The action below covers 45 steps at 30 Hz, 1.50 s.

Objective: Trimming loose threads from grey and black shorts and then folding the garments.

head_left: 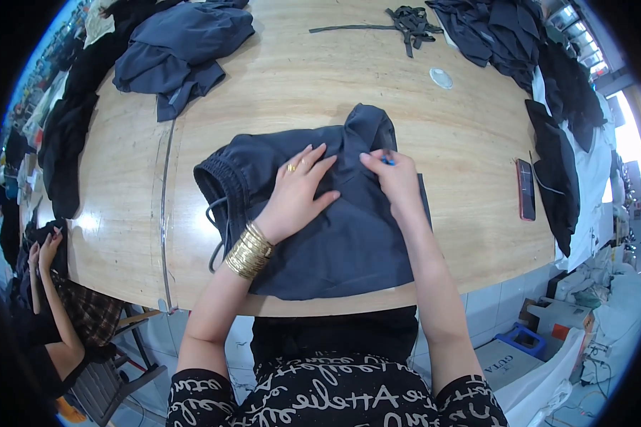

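Observation:
Dark grey-blue shorts [335, 242] with a gathered elastic waistband and a drawstring lie on the wooden table in front of me. The waistband faces left. One leg's fabric [367, 132] is folded up at the far side. My left hand [299, 192] rests flat on the shorts with its fingers spread, a gold bracelet on the wrist. Beside the raised fold, my right hand [397, 181] is closed around a small tool with a blue part [387, 161]. Most of that tool is hidden in the fingers, so I cannot make out its kind.
Heaps of dark garments lie at the far left [185, 43] and far right [495, 35]. Dark cords [413, 27], a round pale disc [441, 77] and a phone [525, 190] are on the table [477, 142]. At lower left, another person's hands [46, 249] hold dark cloth.

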{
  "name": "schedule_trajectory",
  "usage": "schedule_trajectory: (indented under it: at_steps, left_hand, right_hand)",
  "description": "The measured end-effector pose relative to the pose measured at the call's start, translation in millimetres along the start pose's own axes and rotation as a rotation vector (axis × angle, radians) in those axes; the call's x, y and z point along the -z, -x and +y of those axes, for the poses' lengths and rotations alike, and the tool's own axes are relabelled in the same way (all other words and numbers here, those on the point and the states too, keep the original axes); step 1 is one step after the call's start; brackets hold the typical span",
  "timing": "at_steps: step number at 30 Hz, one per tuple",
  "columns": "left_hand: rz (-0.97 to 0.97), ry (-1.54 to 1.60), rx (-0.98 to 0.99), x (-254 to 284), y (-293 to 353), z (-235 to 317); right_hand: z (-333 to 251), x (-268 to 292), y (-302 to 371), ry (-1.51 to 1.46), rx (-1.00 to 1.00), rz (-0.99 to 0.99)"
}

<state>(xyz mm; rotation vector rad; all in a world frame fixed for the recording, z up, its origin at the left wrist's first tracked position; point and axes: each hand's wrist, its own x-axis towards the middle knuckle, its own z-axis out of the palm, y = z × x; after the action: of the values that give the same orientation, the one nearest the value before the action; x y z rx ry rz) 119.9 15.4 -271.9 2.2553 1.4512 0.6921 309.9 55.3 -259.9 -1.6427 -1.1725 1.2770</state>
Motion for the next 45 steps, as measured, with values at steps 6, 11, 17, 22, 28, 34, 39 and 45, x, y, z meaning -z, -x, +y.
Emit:
schedule_trajectory:
  at_steps: [6,11,17,22,28,34,39,45]
  left_hand:
    - [-0.008,-0.086,0.028,-3,7,1]
    - [-0.013,-0.086,0.019,-2,7,-1]
    - [0.099,0.11,0.072,46,31,16]
    - [0.223,0.305,0.172,61,55,27]
    - [0.115,0.75,0.348,26,60,68]
    - [0.268,0.79,0.411,2,57,73]
    - [0.235,1.047,0.49,23,75,72]
    - [0.183,1.003,0.521,41,102,64]
  right_hand:
    - [3,21,7,-0.477,-0.175,-0.217]
    - [1,20,10,-0.481,-0.16,-0.209]
    - [-7,24,23,-0.417,-0.074,-0.097]
    - [-13,21,36,-0.451,-0.045,-0.113]
    - [-19,5,82,-0.651,-0.048,-0.188]
    - [-19,-4,125,-0.702,-0.113,-0.232]
    - [-10,17,130,-0.1,0.188,-0.028]
    - [31,63,98,0.537,0.468,0.224]
